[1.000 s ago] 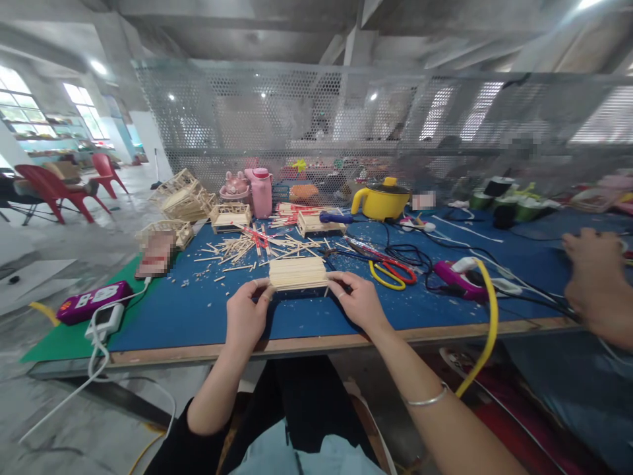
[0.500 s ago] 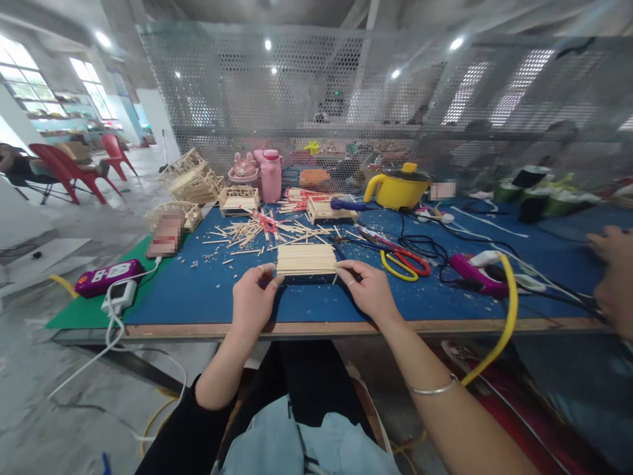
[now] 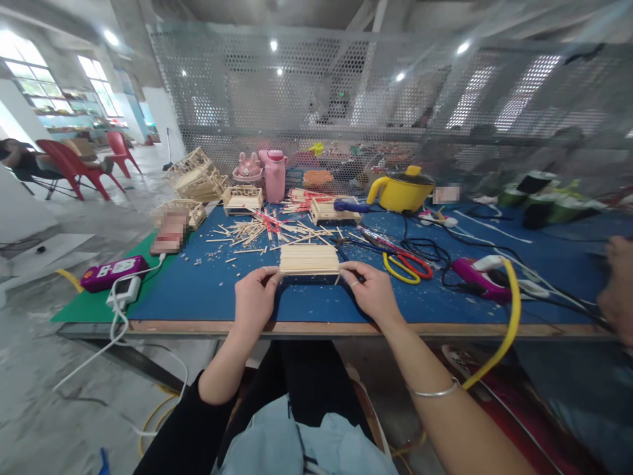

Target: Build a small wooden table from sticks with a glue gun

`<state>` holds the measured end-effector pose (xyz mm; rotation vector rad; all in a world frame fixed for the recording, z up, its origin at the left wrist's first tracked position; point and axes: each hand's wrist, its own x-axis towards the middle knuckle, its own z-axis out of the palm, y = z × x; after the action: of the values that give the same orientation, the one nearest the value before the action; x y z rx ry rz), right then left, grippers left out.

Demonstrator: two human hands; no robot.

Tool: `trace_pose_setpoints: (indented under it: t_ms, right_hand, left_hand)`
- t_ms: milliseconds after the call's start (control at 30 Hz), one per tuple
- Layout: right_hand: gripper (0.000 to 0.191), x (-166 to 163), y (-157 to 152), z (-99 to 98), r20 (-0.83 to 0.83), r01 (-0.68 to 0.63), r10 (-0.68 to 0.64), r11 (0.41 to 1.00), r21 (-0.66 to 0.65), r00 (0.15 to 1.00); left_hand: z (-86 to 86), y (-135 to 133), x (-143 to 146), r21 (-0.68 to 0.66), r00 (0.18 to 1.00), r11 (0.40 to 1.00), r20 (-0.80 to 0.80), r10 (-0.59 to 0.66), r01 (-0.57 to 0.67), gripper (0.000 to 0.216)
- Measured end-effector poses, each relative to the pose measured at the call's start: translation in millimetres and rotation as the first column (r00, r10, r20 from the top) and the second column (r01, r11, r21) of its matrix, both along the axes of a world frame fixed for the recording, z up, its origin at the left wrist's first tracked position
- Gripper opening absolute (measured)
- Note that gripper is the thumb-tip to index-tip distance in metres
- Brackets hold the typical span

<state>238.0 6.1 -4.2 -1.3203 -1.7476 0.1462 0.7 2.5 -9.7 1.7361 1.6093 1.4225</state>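
Note:
A small panel of pale wooden sticks (image 3: 310, 259), laid side by side, is held between my two hands just over the blue table mat (image 3: 198, 297). My left hand (image 3: 256, 297) pinches its left end with thumb and fingers. At the right end, my right hand (image 3: 368, 290) grips it the same way. A short stick end points down by the right fingertips. Beyond the panel lies a loose pile of wooden sticks (image 3: 247, 231). Scissors with yellow and red handles (image 3: 403, 269) rest to the right of my right hand.
Behind stand a stick-built frame with a blue-handled tool (image 3: 351, 207) on it, a pink bottle (image 3: 273, 175) and a yellow pot (image 3: 405, 190). Purple power strips (image 3: 479, 278) and cables lie right; a phone (image 3: 169, 231) is left. Another person's hand (image 3: 618, 284) shows at the right edge.
The whole view has shifted slightly to the right in the picture. Both hands keep their hold on the stick panel. The other person's hand at the right edge has moved a little.

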Motion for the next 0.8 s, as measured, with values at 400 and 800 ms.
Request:
trace_pose_setpoints:
  t_ms: [400, 800]
  right_hand:
    - [0.021, -0.5, 0.8, -1.0, 0.008, 0.006, -0.006, 1.000, 0.000, 1.000]
    - [0.017, -1.8, -3.1, 4.6, 0.001, -0.015, 0.015, 1.000, -0.015, 1.000]
  left_hand:
    - [3.2, -0.4, 1.7, -0.016, 1.000, 1.000, 0.018, 0.002, -0.002, 0.017]
    - [1.5, 1.2, 3.1, -0.018, 0.990, 0.999, 0.132, -0.040, 0.042, 0.014]
